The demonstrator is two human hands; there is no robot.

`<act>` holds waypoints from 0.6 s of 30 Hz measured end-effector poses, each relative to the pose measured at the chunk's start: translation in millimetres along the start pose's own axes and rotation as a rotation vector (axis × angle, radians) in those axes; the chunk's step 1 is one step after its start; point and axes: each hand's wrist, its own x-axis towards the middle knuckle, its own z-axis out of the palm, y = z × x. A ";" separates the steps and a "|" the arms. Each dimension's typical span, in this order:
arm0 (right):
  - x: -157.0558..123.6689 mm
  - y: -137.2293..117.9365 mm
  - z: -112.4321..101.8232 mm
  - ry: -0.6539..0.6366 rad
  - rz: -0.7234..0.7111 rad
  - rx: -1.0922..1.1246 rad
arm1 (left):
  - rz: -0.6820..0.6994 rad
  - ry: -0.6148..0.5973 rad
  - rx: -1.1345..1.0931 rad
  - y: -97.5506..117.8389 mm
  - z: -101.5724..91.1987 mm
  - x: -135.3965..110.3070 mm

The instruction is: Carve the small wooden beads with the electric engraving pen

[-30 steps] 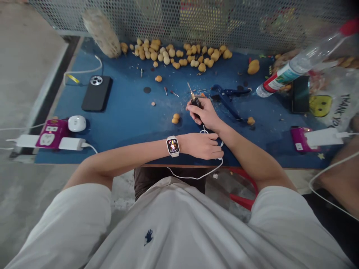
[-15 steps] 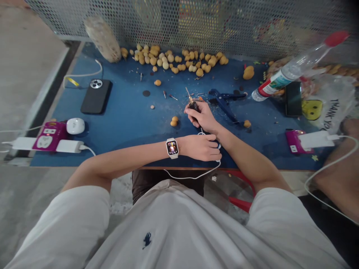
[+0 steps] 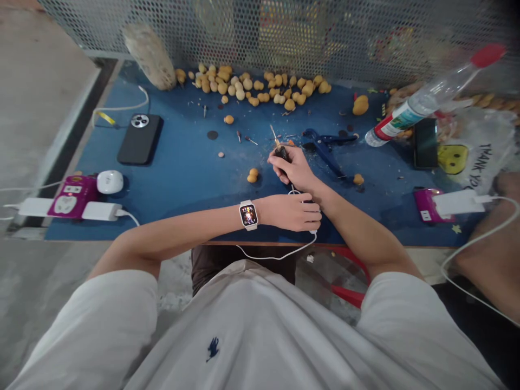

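Corded tool seems light, fragile-tipped; my right hand sensibly curls its fingers round the handle; whether my left hand grips, I can't tell.

Your right hand grips a black tool, thin metal tip angled away from you over the blue table. Your left hand, watch at the wrist, sits palm-down over a white cord; what its fingers cover is hard to see. One small gourd lies left of the tool; blue pliers lie to its right. More gourds line the far edge, below a mesh screen. Dark phone at left, tilted bottle with red cap at right.
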 end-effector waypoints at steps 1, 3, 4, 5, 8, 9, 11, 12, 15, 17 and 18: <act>0.3 0.1 -0.8 0.004 0.005 -0.005 | -0.015 -0.022 0.019 0.0 -3.7 -3.3; 0.6 -0.7 -2.5 0.030 0.014 -0.015 | -0.056 -0.050 0.056 -1.4 -13.7 -14.4; 0.7 -1.7 -3.2 0.047 0.014 -0.022 | -0.091 -0.052 0.069 -2.9 -19.6 -22.4; 0.7 -2.9 -3.7 0.065 0.011 -0.028 | -0.139 -0.036 0.076 -5.0 -25.6 -31.9; 0.4 -7.4 -5.2 0.106 -0.004 -0.053 | -0.368 -0.081 0.075 -13.7 -40.8 -65.3; 0.2 -8.5 -5.8 0.105 -0.006 -0.064 | -0.506 -0.116 0.091 -16.7 -43.8 -76.6; -0.1 -9.8 -7.7 0.097 -0.009 -0.093 | -0.784 -0.187 0.114 -21.3 -45.3 -97.2; -0.3 -9.8 -9.0 0.094 -0.016 -0.113 | -0.884 -0.216 0.107 -22.9 -44.1 -105.9; -1.0 -8.4 -14.0 0.092 -0.047 -0.203 | -1.003 -0.267 0.040 -25.7 -37.3 -124.2; -1.6 -7.6 -17.6 0.087 -0.078 -0.290 | -1.027 -0.250 -0.025 -27.8 -34.5 -130.6; -2.1 -7.6 -19.3 0.082 -0.102 -0.340 | -1.049 -0.225 -0.072 -29.3 -34.4 -132.4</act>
